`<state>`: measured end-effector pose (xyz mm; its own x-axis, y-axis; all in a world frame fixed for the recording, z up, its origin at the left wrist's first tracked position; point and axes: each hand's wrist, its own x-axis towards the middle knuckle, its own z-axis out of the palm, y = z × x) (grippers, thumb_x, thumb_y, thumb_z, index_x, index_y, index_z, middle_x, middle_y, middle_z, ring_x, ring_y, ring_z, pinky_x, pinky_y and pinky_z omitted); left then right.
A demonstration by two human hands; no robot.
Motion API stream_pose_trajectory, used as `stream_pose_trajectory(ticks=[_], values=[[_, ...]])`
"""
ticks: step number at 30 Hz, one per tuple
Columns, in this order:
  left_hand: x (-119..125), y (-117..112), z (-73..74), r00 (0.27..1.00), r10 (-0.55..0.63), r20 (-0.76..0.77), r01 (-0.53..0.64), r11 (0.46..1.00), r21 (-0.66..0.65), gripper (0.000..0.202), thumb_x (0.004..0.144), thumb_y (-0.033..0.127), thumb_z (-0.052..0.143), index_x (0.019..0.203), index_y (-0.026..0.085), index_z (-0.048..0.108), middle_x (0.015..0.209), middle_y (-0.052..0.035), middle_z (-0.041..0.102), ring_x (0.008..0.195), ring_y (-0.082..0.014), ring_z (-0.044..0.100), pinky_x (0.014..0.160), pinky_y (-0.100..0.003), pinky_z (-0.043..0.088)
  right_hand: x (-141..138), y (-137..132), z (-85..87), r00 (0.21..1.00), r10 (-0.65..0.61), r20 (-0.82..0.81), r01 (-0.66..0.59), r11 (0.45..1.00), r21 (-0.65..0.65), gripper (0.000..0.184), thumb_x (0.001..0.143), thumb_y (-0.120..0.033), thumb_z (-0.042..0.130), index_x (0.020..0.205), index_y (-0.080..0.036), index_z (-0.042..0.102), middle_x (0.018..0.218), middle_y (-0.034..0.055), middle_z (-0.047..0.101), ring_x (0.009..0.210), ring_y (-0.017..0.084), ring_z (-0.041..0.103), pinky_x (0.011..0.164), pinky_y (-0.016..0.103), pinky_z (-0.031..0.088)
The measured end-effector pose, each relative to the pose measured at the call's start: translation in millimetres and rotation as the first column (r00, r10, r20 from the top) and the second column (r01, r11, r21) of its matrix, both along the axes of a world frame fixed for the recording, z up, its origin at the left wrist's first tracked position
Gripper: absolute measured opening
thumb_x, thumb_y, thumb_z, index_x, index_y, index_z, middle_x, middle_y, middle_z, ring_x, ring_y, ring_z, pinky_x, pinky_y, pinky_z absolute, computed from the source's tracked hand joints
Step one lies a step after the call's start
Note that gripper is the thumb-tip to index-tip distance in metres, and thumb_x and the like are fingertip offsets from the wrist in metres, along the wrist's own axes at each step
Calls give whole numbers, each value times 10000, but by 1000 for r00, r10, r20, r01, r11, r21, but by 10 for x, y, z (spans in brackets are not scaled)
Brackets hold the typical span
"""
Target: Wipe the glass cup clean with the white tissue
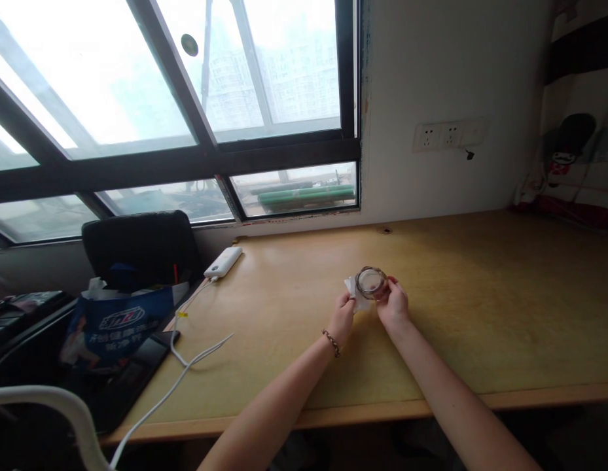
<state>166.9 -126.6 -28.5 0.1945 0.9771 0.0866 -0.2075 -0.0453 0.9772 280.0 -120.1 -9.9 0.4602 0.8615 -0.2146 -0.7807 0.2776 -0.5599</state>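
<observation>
Hands, two, bare, held close together over the middle of the desk.

Left hand: fingers pinched shut on a white tissue; beaded bracelet at the wrist.

Right hand: fingers curled round the right side of a small glass jar, its round mouth tilted toward the camera. The tissue touches the jar on its left and lower side. It cannot be told whether the jar rests on the desk or is lifted just above it.

Surroundings, left to right:

- White curved tube, bottom left corner, in front of the desk.
- Blue printed bag, crumpled, off the desk's left end, with white paper sticking out of the top.
- Black chair back, behind the bag, under the window.
- Dark flat device, lying at the desk's left edge, partly under the bag.
- White cable, trailing over the left part of the desk and off its front edge.
- White power bank, far left corner of the desk, near the window sill, with a cable plugged into its near end.
- Wall sockets, a white row on the wall above the desk, right of the window.
- Printed fabric, far right, showing a cartoon figure in a black hat.
</observation>
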Motion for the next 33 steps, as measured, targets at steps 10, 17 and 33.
stream_pose_trajectory(ticks=[10, 17, 33], values=[[22, -69, 188, 888, 31, 458, 83, 971, -226, 251, 681, 296, 553, 852, 112, 552, 848, -72, 600, 711, -121, 554, 676, -254, 434, -147, -54, 63, 972, 155, 174, -193, 955, 224, 208, 679, -182, 592, 814, -213, 437, 598, -59, 593, 559, 99, 583, 574, 239, 484], [-157, 110, 210, 810, 184, 556, -61, 971, -233, 273, 675, 338, 580, 829, 116, 542, 749, -53, 606, 624, -111, 557, 599, -233, 416, -209, -141, 100, 839, 480, 258, -523, 842, 135, 265, 634, -135, 650, 826, -183, 473, 785, 31, 658, 763, 151, 623, 744, 288, 488], [-217, 125, 230, 975, -24, 219, 11, 998, 59, 300, 717, 346, 547, 897, 112, 601, 814, -54, 620, 727, -142, 537, 679, -243, 387, -107, -120, 112, 768, 632, 100, -636, 771, 10, 207, 750, -307, 520, 876, -155, 585, 791, 52, 664, 638, 177, 620, 579, 344, 501]])
